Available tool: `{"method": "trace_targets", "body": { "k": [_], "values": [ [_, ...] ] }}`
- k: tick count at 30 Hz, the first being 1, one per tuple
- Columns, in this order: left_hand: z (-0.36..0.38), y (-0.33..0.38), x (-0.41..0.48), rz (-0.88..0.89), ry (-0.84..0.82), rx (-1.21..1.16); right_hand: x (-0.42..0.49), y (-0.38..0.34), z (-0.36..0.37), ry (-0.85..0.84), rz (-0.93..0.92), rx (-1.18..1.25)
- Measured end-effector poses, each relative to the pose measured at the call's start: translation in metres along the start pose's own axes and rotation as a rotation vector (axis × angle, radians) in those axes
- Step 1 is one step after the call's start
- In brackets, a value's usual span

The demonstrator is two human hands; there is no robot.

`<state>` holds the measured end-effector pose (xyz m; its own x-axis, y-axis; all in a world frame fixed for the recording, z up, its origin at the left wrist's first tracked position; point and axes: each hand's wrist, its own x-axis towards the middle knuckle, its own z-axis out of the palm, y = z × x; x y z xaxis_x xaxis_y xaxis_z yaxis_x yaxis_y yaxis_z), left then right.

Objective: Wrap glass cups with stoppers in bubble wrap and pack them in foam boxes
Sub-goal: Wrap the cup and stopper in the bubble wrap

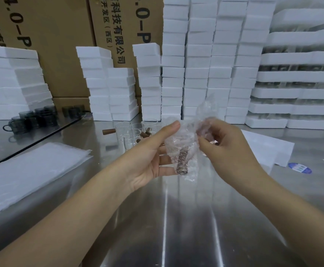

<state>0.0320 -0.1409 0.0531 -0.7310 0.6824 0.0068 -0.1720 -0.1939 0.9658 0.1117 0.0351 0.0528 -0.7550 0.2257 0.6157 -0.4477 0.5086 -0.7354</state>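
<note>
1 item is mid-wrap, held above the steel table (176,218) in front of the person. The left hand (153,158) grips the bubble wrap (184,139), with the thumb laid over its top edge and the fingers behind it. The right hand (230,149) has its fingers curled, pinching the wrap's right side. 1 brown stopper (182,163) shows through the film at the lower end.

Judgement: wrapping is unfinished, since loose film stands up above the right hand, and boxing of this item is not yet begun. Several clear glass cups (136,132) wait unwrapped behind the hands, so much of the batch is left. Foam boxes (195,74) stand stacked at the back, and none near the hands looks open.

Whether a cup sits inside the wrap cannot be told, because clear glass and film merge. The contents of the stacks are hidden.
</note>
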Motion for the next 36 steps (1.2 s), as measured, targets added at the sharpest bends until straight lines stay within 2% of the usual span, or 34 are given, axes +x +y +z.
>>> {"method": "trace_targets", "body": {
  "k": [4, 8, 13, 17, 22, 26, 29, 31, 34, 36],
  "values": [
    [0.003, 0.0, -0.001, -0.003, -0.015, 0.02, -0.002, -0.001, 0.001, 0.136, 0.075, 0.083],
    [0.002, 0.002, -0.003, -0.017, -0.052, 0.063, 0.0, 0.001, -0.001, 0.081, 0.106, 0.21],
    [0.0, -0.005, 0.004, 0.016, 0.019, 0.084, 0.0, 0.006, 0.002, 0.107, 0.048, 0.011],
    [0.005, -0.008, 0.007, 0.075, 0.095, 0.032, -0.004, 0.006, 0.002, 0.125, -0.02, 0.0],
    [0.002, -0.005, 0.006, 0.153, 0.134, 0.069, -0.003, -0.003, 0.001, -0.138, -0.036, -0.052],
    [-0.001, -0.004, 0.004, 0.234, 0.136, 0.294, -0.004, -0.005, -0.003, -0.37, 0.052, -0.041],
    [-0.002, -0.006, 0.004, 0.213, 0.133, 0.297, -0.004, -0.005, -0.004, -0.457, 0.108, 0.021],
    [-0.001, -0.008, 0.005, 0.188, 0.138, 0.239, -0.004, -0.003, -0.003, -0.372, 0.094, 0.042],
    [0.0, -0.007, 0.007, 0.161, 0.192, 0.038, -0.002, 0.0, 0.001, -0.076, 0.12, 0.065],
    [-0.001, -0.006, 0.008, 0.146, 0.202, -0.116, -0.002, 0.001, 0.001, 0.049, 0.153, 0.055]
  ]
}}
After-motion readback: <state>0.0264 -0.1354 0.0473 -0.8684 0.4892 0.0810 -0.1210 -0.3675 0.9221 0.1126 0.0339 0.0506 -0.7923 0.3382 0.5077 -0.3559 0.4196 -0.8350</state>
